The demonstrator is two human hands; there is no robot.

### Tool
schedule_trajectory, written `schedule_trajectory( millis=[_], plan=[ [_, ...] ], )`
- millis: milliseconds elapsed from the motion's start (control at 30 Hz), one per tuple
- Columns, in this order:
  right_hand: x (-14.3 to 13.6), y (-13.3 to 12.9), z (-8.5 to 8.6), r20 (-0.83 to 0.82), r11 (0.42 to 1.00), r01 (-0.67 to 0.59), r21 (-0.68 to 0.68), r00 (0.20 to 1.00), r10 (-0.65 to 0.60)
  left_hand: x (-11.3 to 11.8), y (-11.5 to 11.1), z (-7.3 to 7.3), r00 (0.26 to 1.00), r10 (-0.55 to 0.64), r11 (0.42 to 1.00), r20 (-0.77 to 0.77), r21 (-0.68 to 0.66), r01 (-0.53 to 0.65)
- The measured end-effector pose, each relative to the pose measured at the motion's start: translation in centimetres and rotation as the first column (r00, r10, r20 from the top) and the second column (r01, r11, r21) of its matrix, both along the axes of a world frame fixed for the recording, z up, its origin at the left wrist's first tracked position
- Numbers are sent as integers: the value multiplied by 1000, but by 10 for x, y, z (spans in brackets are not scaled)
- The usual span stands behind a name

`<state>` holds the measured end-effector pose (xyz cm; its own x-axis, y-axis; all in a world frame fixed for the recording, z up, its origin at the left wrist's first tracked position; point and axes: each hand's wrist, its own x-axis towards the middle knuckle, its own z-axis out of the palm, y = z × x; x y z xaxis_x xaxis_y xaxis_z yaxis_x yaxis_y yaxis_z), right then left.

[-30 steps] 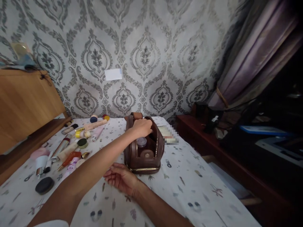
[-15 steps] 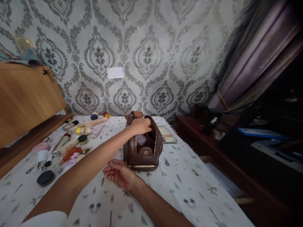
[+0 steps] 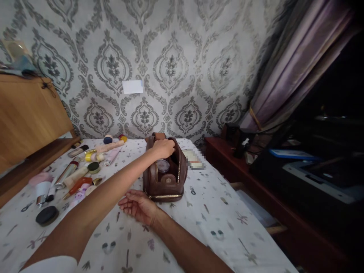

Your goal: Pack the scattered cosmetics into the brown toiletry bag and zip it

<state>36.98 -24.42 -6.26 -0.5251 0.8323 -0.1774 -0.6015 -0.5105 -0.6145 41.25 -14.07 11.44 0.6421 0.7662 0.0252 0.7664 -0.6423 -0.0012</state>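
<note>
Left hand [image 3: 164,148] in brown bag [image 3: 165,190], grip I cannot tell | right hand [image 3: 139,207] empty, fingers loosely curled | risk: left hand, passing close, may knock round container [image 3: 163,166]

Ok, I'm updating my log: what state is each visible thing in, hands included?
Brown bag, upright, top unzipped and open.
Round container, in the bag, lid state unclear.
Left hand, in the bag's opening, grip hidden.
Right hand, fingers loosely curled, nothing visible held.
Black round case, lying flat, looks shut.
Pink tube, lying down.
Curtain, tied back.
</note>
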Motion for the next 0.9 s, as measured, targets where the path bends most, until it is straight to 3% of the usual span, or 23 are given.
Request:
schedule_trajectory(
  millis=[900],
  plan=[
    [1,0,-1,-15,1000,-11,7,1000,11,-3,16,-9,981,-126,992,145,40,122]
  ],
)
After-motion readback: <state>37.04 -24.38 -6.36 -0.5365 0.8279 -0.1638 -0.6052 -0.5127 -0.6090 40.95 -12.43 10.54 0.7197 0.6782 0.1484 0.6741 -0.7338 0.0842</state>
